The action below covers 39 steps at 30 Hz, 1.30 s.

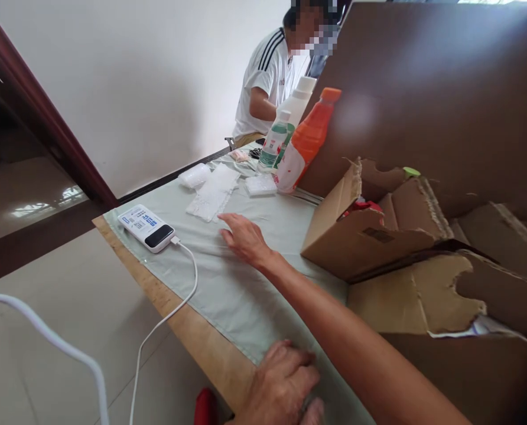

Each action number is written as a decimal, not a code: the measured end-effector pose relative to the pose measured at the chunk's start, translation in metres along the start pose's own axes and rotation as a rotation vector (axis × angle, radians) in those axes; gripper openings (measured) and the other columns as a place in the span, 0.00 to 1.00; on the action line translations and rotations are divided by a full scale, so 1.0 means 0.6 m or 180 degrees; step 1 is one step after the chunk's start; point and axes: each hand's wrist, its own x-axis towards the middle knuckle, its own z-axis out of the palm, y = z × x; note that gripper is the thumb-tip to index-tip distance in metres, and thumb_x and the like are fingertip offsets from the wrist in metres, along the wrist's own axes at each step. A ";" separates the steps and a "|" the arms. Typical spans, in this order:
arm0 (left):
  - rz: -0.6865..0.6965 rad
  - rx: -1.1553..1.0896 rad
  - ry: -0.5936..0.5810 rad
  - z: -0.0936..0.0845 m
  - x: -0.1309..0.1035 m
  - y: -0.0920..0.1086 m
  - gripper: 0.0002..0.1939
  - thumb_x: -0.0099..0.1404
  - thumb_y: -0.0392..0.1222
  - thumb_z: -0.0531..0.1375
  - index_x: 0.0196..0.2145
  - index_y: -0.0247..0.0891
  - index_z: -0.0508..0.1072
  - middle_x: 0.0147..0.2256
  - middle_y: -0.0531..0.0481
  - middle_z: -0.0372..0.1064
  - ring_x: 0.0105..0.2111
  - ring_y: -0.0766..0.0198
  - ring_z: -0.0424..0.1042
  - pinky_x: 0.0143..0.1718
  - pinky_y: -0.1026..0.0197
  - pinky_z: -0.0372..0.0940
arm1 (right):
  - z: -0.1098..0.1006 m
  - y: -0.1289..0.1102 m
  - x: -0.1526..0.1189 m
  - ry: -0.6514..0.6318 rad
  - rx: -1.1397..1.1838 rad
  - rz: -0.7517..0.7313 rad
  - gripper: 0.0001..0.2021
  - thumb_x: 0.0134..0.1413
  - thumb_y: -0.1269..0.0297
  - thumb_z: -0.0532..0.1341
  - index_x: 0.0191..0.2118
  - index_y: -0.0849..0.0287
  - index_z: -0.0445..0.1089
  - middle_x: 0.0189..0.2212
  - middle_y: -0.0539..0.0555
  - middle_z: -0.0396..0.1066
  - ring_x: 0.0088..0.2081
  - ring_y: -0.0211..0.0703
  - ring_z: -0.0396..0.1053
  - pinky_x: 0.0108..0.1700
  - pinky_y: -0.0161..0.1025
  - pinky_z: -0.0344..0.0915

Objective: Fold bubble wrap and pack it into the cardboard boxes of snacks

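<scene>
My right hand [244, 239] reaches over the grey-green cloth, fingers stretched forward with the thumb apart, holding nothing. Its fingertips are close to the near end of a flat strip of bubble wrap [214, 192]; whether they touch it I cannot tell. At the table's near edge is my left hand [283, 381], its fingers curled and slightly blurred. A small dark patch shows between its finger and thumb, too unclear to name. To the left, a white power bank [146, 227] with blue print and a black display lies with a white cable [196, 271] plugged in.
A bubble-wrap roll [195, 176] and a folded bubble-wrap piece [260, 185] lie farther back. Behind them stand an orange bottle [310, 139], a green-labelled bottle [274, 144] and a larger white bottle [299, 100]. Open cardboard boxes [329, 227] line the right. A person [263, 82] sits beyond.
</scene>
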 end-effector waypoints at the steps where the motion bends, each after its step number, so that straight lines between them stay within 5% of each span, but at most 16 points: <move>1: 0.0079 0.0033 0.0016 0.009 -0.001 -0.010 0.20 0.61 0.40 0.60 0.52 0.38 0.74 0.49 0.37 0.78 0.50 0.49 0.78 0.59 0.44 0.69 | 0.009 0.000 0.027 0.0001 -0.0025 0.0008 0.21 0.68 0.67 0.58 0.64 0.58 0.65 0.62 0.60 0.70 0.60 0.51 0.68 0.60 0.46 0.65; 4: 0.0342 0.0124 0.0209 0.043 -0.006 -0.038 0.21 0.60 0.46 0.61 0.50 0.40 0.75 0.44 0.39 0.79 0.43 0.50 0.80 0.52 0.47 0.73 | 0.038 0.009 0.083 -0.0016 -0.0102 0.0073 0.18 0.67 0.64 0.59 0.59 0.62 0.69 0.57 0.65 0.71 0.58 0.56 0.67 0.57 0.48 0.67; 8: 0.0295 0.0146 0.0527 0.081 -0.015 -0.061 0.18 0.64 0.42 0.59 0.51 0.41 0.76 0.39 0.40 0.79 0.40 0.51 0.78 0.47 0.48 0.74 | 0.069 0.031 0.118 0.0063 -0.0029 0.0224 0.14 0.70 0.68 0.53 0.47 0.59 0.77 0.54 0.65 0.72 0.57 0.56 0.65 0.51 0.47 0.68; 12: 0.0412 -0.0030 0.0460 0.076 -0.016 -0.056 0.18 0.67 0.42 0.56 0.52 0.40 0.76 0.39 0.39 0.78 0.40 0.51 0.78 0.46 0.49 0.75 | 0.066 0.050 0.129 0.0244 0.0314 0.0410 0.12 0.68 0.68 0.55 0.43 0.56 0.78 0.49 0.59 0.76 0.51 0.48 0.70 0.50 0.41 0.66; 15: 0.0106 -0.0268 0.0683 0.058 -0.017 -0.032 0.22 0.68 0.47 0.56 0.58 0.41 0.72 0.48 0.36 0.77 0.48 0.49 0.78 0.49 0.48 0.74 | 0.042 0.054 0.099 0.0470 0.0664 0.0474 0.12 0.66 0.68 0.56 0.40 0.57 0.78 0.42 0.54 0.78 0.44 0.43 0.72 0.48 0.37 0.66; 18: -0.0806 -0.0749 0.1120 0.035 -0.021 -0.005 0.29 0.71 0.48 0.54 0.67 0.42 0.62 0.63 0.33 0.66 0.63 0.45 0.68 0.60 0.42 0.68 | 0.012 0.052 0.009 0.0748 0.0973 0.0444 0.14 0.67 0.66 0.53 0.41 0.59 0.77 0.41 0.54 0.78 0.41 0.41 0.74 0.45 0.35 0.68; 21: -0.1561 -0.1965 0.1252 -0.004 -0.010 0.019 0.32 0.72 0.54 0.55 0.69 0.41 0.59 0.68 0.33 0.60 0.66 0.45 0.64 0.65 0.40 0.62 | -0.016 0.050 -0.134 0.1042 0.1322 0.0322 0.14 0.67 0.64 0.53 0.39 0.58 0.77 0.42 0.56 0.78 0.40 0.41 0.75 0.41 0.34 0.70; 24: -0.1977 -0.3304 0.1756 -0.057 0.022 0.042 0.37 0.69 0.67 0.54 0.65 0.39 0.66 0.64 0.33 0.66 0.64 0.41 0.67 0.64 0.37 0.63 | -0.040 0.049 -0.299 0.1284 0.1589 0.0097 0.10 0.65 0.65 0.58 0.38 0.55 0.78 0.43 0.56 0.80 0.43 0.43 0.78 0.45 0.37 0.73; 28: -0.2727 -0.3869 0.1619 -0.103 0.059 0.070 0.36 0.63 0.67 0.60 0.57 0.35 0.73 0.51 0.36 0.77 0.55 0.40 0.75 0.54 0.40 0.71 | -0.057 0.036 -0.497 0.1235 0.1351 0.0026 0.13 0.61 0.73 0.59 0.43 0.51 0.78 0.46 0.55 0.79 0.44 0.42 0.79 0.46 0.36 0.75; 30: -0.2973 -0.3570 0.1565 -0.101 0.062 0.081 0.35 0.57 0.56 0.69 0.57 0.36 0.72 0.45 0.42 0.79 0.47 0.46 0.79 0.48 0.48 0.73 | -0.054 0.024 -0.576 0.1199 0.1290 0.0079 0.16 0.59 0.77 0.58 0.44 0.50 0.77 0.47 0.55 0.79 0.41 0.41 0.79 0.44 0.35 0.76; 33: -0.3185 -0.2816 0.1469 -0.072 0.051 0.096 0.45 0.49 0.42 0.74 0.64 0.40 0.66 0.32 0.54 0.78 0.31 0.60 0.78 0.34 0.61 0.71 | -0.036 0.004 -0.664 0.1342 0.1367 0.0246 0.18 0.57 0.79 0.58 0.45 0.51 0.76 0.49 0.56 0.78 0.36 0.39 0.78 0.41 0.36 0.76; 36: -0.3100 -0.2321 0.1284 -0.035 0.039 0.116 0.53 0.49 0.42 0.74 0.70 0.41 0.57 0.26 0.58 0.74 0.24 0.66 0.73 0.28 0.67 0.66 | -0.011 -0.012 -0.723 0.1567 0.1567 0.0502 0.18 0.58 0.79 0.58 0.47 0.51 0.76 0.49 0.56 0.78 0.33 0.38 0.77 0.38 0.36 0.76; 39: -0.2895 -0.2070 0.0981 -0.008 0.034 0.139 0.54 0.52 0.43 0.72 0.72 0.45 0.52 0.32 0.54 0.78 0.25 0.66 0.74 0.28 0.66 0.67 | 0.010 -0.024 -0.761 0.1840 0.1789 0.0640 0.18 0.60 0.79 0.56 0.47 0.52 0.75 0.50 0.57 0.78 0.33 0.38 0.77 0.37 0.35 0.76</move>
